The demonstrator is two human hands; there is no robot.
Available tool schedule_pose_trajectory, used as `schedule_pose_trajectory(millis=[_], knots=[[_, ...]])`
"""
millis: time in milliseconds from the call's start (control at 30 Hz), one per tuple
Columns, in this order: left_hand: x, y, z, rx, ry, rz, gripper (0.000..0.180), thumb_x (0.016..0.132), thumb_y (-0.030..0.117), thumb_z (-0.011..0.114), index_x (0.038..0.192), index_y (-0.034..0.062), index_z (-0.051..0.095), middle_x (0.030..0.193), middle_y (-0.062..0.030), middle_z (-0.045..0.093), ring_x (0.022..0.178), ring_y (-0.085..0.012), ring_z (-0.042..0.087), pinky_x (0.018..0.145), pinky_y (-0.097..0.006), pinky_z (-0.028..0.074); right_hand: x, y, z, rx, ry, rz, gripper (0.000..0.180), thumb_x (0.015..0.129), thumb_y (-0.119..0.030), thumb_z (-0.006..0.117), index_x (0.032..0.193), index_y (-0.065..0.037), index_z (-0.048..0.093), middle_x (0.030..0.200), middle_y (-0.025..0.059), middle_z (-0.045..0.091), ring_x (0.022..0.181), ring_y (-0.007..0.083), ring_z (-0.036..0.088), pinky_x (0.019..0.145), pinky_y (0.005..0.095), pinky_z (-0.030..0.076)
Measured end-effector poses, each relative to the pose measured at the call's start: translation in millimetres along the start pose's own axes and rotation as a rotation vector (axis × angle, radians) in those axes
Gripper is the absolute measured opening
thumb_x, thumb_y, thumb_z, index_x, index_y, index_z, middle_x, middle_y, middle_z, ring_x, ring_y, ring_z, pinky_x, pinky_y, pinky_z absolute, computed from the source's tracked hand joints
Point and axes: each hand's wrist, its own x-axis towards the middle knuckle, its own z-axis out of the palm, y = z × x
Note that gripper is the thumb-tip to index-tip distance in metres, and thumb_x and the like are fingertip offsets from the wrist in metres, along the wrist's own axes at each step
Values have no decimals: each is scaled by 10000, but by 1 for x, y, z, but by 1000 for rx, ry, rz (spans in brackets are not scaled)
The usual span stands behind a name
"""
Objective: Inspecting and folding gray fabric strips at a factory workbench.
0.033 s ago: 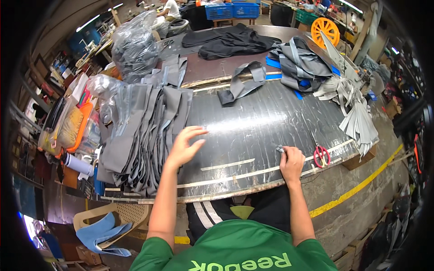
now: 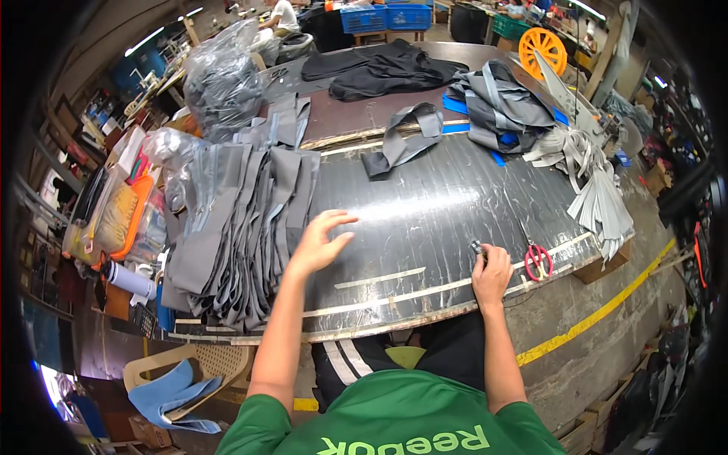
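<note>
While the left hand rests flat with fingers spread on the dark worktable beside a stack of grey fabric pieces, the right hand is curled around a small metal tool, near red-handled scissors.

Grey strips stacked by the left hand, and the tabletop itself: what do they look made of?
Grey strips: likely a woven or coated fabric, matte; they drape and fold limply.
Tabletop: a hard dark sheet, glossy; it reflects the lamps, though scuffed. Exact material unclear.

Nothing has changed; both frames show the same instant.
</note>
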Motion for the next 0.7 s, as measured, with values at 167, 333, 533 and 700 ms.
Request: schedule_pose_trajectory(millis=[167,333,533,700], knots=[[99,-45,93,173,-28,-102,520,913,280,802,1422,238,705,1628,-260,451,1504,-425,433,1230,-483,388,5,6,5,-43,-12,122,245,949,-134,708,1179,-87,640,1163,107,628,1135,342,599,950,509,452],[157,-62,132,403,19,-338,594,894,392,817,1465,320,674,1754,-202,281,1560,-408,337,1244,-524,367,7,7,8,-86,-9,94,268,951,-160,706,1197,-90,627,1183,105,617,1153,348,588,956,513,450],[173,-54,139,521,22,-365,600,943,310,740,1482,72,627,1649,-91,499,1445,-360,469,1199,-506,404,6,4,7,-71,-24,113,286,947,-160,702,1211,-96,613,1196,102,612,1174,342,580,956,509,440],[96,-44,149,240,182,-141,544,938,251,729,1417,2,660,1517,-206,606,1401,-410,554,1226,-471,402,5,0,6,-30,-39,112,294,945,-165,709,1215,-97,616,1204,103,607,1188,343,572,974,510,431]])
